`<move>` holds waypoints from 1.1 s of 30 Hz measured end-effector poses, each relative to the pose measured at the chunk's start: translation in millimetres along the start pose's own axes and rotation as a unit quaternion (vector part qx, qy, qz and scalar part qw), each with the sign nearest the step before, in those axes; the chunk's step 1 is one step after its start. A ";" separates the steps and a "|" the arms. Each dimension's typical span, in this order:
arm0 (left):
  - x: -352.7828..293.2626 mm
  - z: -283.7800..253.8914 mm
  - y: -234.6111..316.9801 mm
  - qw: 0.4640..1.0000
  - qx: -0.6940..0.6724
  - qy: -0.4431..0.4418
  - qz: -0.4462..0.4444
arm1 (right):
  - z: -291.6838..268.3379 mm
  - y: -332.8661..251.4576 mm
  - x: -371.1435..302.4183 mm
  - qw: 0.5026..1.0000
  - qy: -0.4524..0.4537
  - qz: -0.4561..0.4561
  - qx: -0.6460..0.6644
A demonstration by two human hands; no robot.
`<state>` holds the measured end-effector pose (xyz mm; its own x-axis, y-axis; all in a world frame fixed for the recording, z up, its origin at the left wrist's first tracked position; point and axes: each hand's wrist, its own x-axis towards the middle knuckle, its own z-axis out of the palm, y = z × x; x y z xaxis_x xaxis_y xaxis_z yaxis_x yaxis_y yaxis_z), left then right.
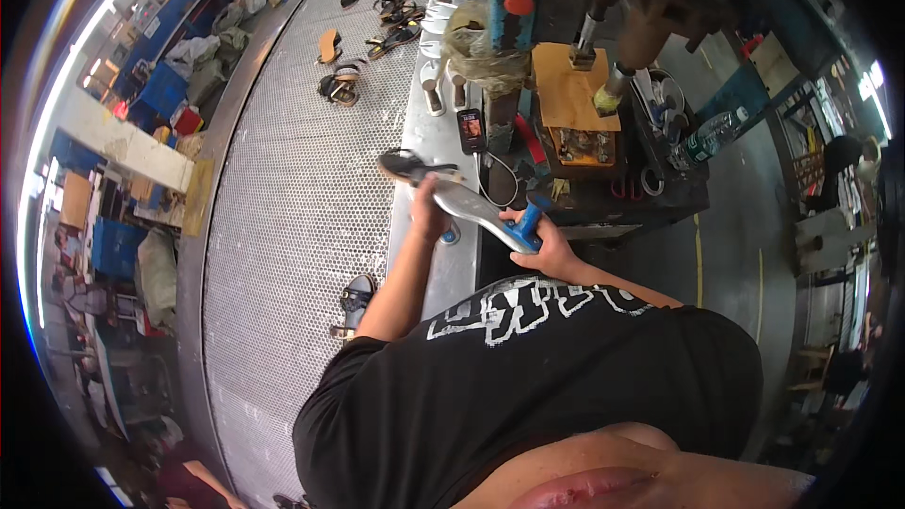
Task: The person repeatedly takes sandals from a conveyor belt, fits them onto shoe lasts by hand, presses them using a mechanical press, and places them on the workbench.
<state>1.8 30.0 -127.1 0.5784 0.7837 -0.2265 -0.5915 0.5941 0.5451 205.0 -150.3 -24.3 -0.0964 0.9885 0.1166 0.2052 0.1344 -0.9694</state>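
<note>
I see my left hand [429, 212] closed on a grey sandal sole [467, 200], my right hand [542, 250] gripping a blue-handled tool [528, 226] against its heel end. Finished sandals [391, 9] lie far beyond; this sole is unfinished.

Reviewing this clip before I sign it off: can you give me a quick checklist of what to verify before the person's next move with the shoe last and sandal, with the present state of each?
1. Left hand grips the metal shoe last near its front: ok.
2. Right hand closed on the blue handle at the last's rear end: ok.
3. Dark sandal seated on the tip of the last: cannot tell, it sits at the tip but the fit is hidden.
4. Last held clear of the press machine: ok, apart from it.
5. Phone on the bench edge out of the way: ok, beyond the last.
6. Conveyor mesh beside the left hand free of sandals: ok.
</note>
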 end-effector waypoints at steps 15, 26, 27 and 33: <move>-6.7 121.9 -117.6 0.846 0.499 -0.179 -0.054 | -154.3 169.6 90.4 0.868 0.364 0.092 -0.326; -278.8 -238.1 33.7 0.375 0.540 0.736 0.163 | -148.8 118.5 51.3 0.868 0.317 -0.041 -0.381; -314.7 -248.7 31.8 0.337 0.527 0.779 0.040 | -133.0 114.1 40.1 0.877 0.292 -0.066 -0.376; -278.9 -256.2 -8.9 0.363 0.758 0.524 -0.136 | -31.7 127.1 20.0 0.973 -0.061 -0.079 -0.206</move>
<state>-298.2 -147.4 -275.6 -0.5018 0.8443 -0.1881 0.8568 0.5150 0.0258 260.1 -111.2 -138.4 -0.2676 0.9412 0.2063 0.5501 0.3250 -0.7693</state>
